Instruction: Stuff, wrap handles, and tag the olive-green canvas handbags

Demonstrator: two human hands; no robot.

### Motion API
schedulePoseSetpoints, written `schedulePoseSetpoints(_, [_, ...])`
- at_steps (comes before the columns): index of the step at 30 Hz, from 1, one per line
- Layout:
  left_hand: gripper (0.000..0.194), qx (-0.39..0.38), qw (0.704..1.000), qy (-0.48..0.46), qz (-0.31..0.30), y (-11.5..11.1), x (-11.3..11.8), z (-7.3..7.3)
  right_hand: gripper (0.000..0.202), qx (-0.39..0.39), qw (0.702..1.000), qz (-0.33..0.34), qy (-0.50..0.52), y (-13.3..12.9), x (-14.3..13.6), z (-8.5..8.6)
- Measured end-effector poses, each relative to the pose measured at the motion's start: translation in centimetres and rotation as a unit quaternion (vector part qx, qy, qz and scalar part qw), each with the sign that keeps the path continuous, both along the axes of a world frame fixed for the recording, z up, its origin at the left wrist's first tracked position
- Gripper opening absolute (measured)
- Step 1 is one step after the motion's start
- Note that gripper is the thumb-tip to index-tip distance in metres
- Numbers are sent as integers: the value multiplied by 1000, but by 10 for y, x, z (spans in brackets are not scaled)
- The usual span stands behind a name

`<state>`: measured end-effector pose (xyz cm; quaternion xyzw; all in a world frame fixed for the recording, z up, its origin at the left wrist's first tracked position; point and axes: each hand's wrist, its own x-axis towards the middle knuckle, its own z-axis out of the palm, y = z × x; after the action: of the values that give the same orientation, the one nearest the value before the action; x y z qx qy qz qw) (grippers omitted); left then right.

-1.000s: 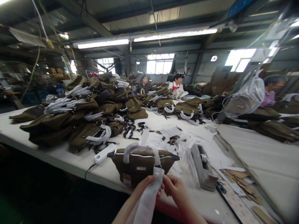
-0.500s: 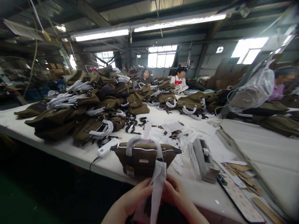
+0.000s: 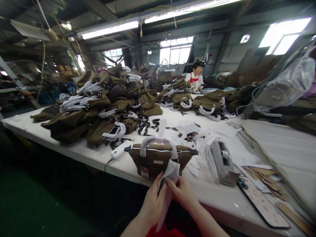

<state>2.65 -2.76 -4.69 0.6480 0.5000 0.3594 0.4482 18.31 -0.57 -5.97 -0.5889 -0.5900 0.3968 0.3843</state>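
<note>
An olive handbag [image 3: 158, 161] with a silver zipper stands at the table's front edge. Its carry handle [image 3: 174, 149] is wrapped in white paper, and a small tag [image 3: 144, 172] hangs at its lower left. In front of the bag, a strip of white wrapping paper [image 3: 172, 169] hangs down around a dark strap. My left hand [image 3: 156, 197] grips the paper and strap from the left, fingers closed. My right hand [image 3: 182, 191] pinches the paper from the right, close to the left fingers. The strap inside is mostly hidden.
A large pile of olive bags [image 3: 106, 102] covers the left of the table. A white device [image 3: 120, 149] with a cable lies left of the handbag. To the right are a grey tape dispenser [image 3: 223, 168] and a phone [image 3: 263, 202]. A co-worker [image 3: 195, 77] sits across.
Both hands have moved up along the paper strip, closer to the bag. The view has shifted, and a person at the back now has a bag raised.
</note>
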Motion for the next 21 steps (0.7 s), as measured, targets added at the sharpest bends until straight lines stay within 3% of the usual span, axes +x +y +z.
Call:
schedulePoseSetpoints(5, [49, 118, 990, 72, 12, -3, 6, -14, 35, 15, 997, -49, -63, -2, -10, 6])
schedulePoseSetpoints(10, [52, 265, 954, 133, 43, -9, 9, -31, 41, 10, 999, -46, 24, -4, -18, 4])
schedulePoseSetpoints(18, [50, 258, 921, 292, 26, -7, 4, -21, 56, -46, 983, 58, 166, -7, -10, -3])
schedulePoseSetpoints(21, [57, 281, 898, 337, 19, -7, 1, -24, 63, -92, 977, 43, 187, -7, -13, -2])
